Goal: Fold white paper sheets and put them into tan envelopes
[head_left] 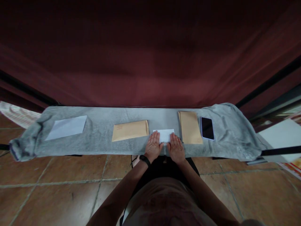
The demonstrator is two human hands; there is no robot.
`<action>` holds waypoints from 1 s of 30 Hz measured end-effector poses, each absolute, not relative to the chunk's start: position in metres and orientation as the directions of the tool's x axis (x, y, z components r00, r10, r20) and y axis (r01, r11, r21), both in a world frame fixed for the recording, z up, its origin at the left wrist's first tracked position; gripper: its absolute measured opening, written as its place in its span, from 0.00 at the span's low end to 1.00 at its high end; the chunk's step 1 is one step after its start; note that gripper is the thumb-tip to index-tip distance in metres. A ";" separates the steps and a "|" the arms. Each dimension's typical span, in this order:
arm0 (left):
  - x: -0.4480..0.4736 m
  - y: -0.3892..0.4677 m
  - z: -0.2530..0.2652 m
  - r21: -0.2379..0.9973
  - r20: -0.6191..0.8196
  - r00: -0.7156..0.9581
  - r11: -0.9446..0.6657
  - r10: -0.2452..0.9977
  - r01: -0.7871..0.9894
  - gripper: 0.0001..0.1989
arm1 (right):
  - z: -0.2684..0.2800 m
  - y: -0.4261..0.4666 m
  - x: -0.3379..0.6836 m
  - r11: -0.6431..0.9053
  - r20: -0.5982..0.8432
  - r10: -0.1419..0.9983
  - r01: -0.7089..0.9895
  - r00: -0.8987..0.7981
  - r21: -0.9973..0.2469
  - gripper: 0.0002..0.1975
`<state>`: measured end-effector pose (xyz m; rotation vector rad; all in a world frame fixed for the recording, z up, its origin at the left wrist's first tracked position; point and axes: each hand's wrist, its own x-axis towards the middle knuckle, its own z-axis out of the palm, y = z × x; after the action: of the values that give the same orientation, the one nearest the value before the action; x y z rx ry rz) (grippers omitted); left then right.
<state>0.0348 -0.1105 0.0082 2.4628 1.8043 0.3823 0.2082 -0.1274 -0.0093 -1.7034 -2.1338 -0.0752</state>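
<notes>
A small white sheet of paper, which looks folded (pixel 165 135), lies on the grey cloth in front of my body. My left hand (pixel 153 145) rests flat on its left side, fingers stretched out and pointing away from me. On its right side my right hand (pixel 176 148) lies flat in the same way, also with straight fingers. Neither hand grips anything. A stack of brown envelopes (pixel 191 128) is just right of my right hand. Left of my left hand lies another brown envelope or small stack (pixel 129 130).
Grey cloth (pixel 98 146) covers a long narrow table. White paper (pixel 67 127) lies at its left end. A phone with a dark screen (pixel 207 128) is right of the envelope stack. A dark red curtain (pixel 145 69) hangs behind the table. Tiled floor (pixel 70 194) shows below.
</notes>
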 end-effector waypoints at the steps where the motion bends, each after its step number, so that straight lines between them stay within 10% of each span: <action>1: 0.035 -0.110 0.008 0.194 0.161 0.285 -0.314 0.945 0.929 0.33 | -0.010 -0.128 0.208 0.254 0.343 0.923 0.945 -0.173 -0.207 0.29; 30: 0.047 -0.078 0.003 0.109 0.058 0.534 -0.537 0.843 0.836 0.33 | 0.006 -0.101 0.186 0.351 0.260 0.927 0.871 -0.271 -0.344 0.25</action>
<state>0.0472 -0.0782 0.0030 2.6919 1.4754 0.1594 0.1860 -0.1006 0.0061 -1.5727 -2.2075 0.1849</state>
